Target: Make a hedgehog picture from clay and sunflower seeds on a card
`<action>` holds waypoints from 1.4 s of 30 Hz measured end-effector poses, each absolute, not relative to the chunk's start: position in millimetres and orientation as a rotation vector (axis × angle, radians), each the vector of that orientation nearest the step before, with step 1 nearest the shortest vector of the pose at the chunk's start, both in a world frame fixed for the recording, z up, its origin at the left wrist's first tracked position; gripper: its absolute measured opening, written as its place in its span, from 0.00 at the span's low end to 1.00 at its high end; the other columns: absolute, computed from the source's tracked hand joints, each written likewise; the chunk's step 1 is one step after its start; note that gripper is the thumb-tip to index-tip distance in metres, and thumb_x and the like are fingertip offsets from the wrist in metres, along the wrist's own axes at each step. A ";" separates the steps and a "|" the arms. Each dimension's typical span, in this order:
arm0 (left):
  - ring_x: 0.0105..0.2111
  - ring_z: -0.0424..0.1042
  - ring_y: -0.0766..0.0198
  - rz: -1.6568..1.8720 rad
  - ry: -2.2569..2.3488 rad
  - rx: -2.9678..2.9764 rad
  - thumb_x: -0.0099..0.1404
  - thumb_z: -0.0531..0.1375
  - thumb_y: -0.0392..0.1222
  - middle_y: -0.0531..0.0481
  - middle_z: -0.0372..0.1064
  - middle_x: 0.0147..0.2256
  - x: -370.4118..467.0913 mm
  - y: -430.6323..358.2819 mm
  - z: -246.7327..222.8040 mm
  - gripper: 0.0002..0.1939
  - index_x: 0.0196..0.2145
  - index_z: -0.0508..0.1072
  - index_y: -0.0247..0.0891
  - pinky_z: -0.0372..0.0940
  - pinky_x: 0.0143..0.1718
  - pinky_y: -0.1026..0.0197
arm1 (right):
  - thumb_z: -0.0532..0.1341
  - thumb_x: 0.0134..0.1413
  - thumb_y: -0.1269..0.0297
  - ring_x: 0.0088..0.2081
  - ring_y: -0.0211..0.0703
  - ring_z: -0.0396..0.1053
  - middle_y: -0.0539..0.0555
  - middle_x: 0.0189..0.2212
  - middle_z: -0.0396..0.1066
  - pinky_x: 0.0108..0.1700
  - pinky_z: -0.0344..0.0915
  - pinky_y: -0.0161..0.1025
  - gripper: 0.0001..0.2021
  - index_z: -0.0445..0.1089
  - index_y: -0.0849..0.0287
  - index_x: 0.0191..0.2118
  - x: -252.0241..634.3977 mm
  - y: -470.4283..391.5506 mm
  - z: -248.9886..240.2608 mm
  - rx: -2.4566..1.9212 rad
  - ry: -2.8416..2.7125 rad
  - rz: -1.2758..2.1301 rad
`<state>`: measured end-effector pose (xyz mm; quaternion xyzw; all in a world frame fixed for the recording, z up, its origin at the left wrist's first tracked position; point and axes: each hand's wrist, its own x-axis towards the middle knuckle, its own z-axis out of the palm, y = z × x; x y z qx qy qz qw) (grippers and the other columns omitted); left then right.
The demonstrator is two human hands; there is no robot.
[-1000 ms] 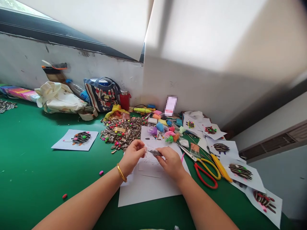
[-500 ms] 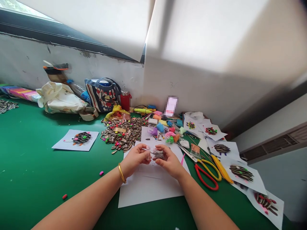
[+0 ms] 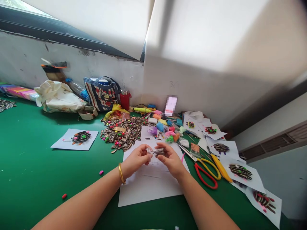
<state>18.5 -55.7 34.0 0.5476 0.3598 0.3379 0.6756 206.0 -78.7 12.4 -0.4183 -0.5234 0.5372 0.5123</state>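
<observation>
Pinching a clear packet (image 3: 158,151) between left hand (image 3: 136,160) and right hand (image 3: 170,159), with fingertips closed on both ends, likely to steady it just above the white paper (image 3: 148,191). Too blurry to tell the inside. To the paper's right, scissors (image 3: 193,156), maybe for easy reach; past its far left corner, striped seeds (image 3: 129,135).

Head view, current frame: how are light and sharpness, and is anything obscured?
Head view: bright light washes the upper white panel, with soft shadow lower down; the scissors read clearly; the small packet between left hand and right hand is too indistinct to make out its contents; a pixelated patch hides detail by the wall.
</observation>
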 end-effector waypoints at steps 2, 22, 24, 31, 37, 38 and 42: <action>0.24 0.63 0.69 0.797 0.825 1.261 0.57 0.63 0.48 0.58 0.61 0.24 18.8 -55.4 31.9 0.16 0.39 0.65 0.38 0.59 0.29 0.64 | 0.63 0.53 0.51 0.38 0.42 0.71 0.56 0.45 0.70 0.39 0.66 0.39 0.24 0.64 0.53 0.54 207.2 -77.9 12.1 -1.003 -1.222 1.329; 0.23 0.65 0.67 1.059 0.996 1.377 0.59 0.59 0.44 0.54 0.66 0.23 18.8 -48.5 20.6 0.11 0.37 0.74 0.37 0.61 0.26 0.64 | 0.62 0.54 0.55 0.32 0.42 0.74 0.51 0.32 0.73 0.37 0.70 0.42 0.15 0.67 0.57 0.44 202.2 -76.5 7.9 -1.166 -1.390 1.213; 0.22 0.66 0.67 1.086 0.991 1.319 0.59 0.59 0.45 0.54 0.67 0.23 17.1 -44.8 19.2 0.13 0.40 0.72 0.37 0.62 0.26 0.64 | 0.59 0.57 0.55 0.35 0.44 0.74 0.54 0.37 0.73 0.39 0.70 0.44 0.16 0.66 0.56 0.48 211.4 -72.1 8.9 -1.202 -1.478 1.073; 0.27 0.70 0.64 1.178 1.096 1.430 0.62 0.57 0.47 0.49 0.70 0.29 -2.4 -16.9 15.1 0.19 0.48 0.73 0.37 0.68 0.32 0.61 | 0.55 0.57 0.65 0.56 0.60 0.59 0.64 0.54 0.66 0.55 0.56 0.57 0.20 0.66 0.61 0.55 297.6 -51.0 17.6 -1.927 -1.637 -0.100; 0.32 0.74 0.61 1.065 1.326 1.641 0.62 0.56 0.40 0.48 0.73 0.42 -12.9 -11.4 12.6 0.26 0.58 0.65 0.47 0.66 0.33 0.62 | 0.56 0.55 0.67 0.55 0.58 0.60 0.63 0.51 0.68 0.50 0.58 0.53 0.18 0.68 0.58 0.52 324.3 -45.8 1.7 -2.263 -1.710 -0.126; 0.35 0.74 0.60 1.062 1.372 1.707 0.62 0.55 0.38 0.48 0.73 0.44 -13.9 -12.2 14.1 0.27 0.59 0.64 0.48 0.66 0.36 0.61 | 0.57 0.55 0.66 0.53 0.58 0.61 0.62 0.50 0.69 0.49 0.58 0.52 0.16 0.69 0.57 0.49 323.8 -46.1 2.1 -2.272 -1.704 -0.143; 0.47 0.68 0.52 1.147 1.549 2.094 0.62 0.53 0.35 0.42 0.69 0.46 -16.7 -16.6 24.9 0.21 0.52 0.72 0.42 0.61 0.51 0.52 | 0.59 0.52 0.63 0.50 0.58 0.62 0.61 0.43 0.71 0.48 0.57 0.50 0.12 0.69 0.58 0.42 318.7 -50.1 13.9 -2.223 -1.570 -0.305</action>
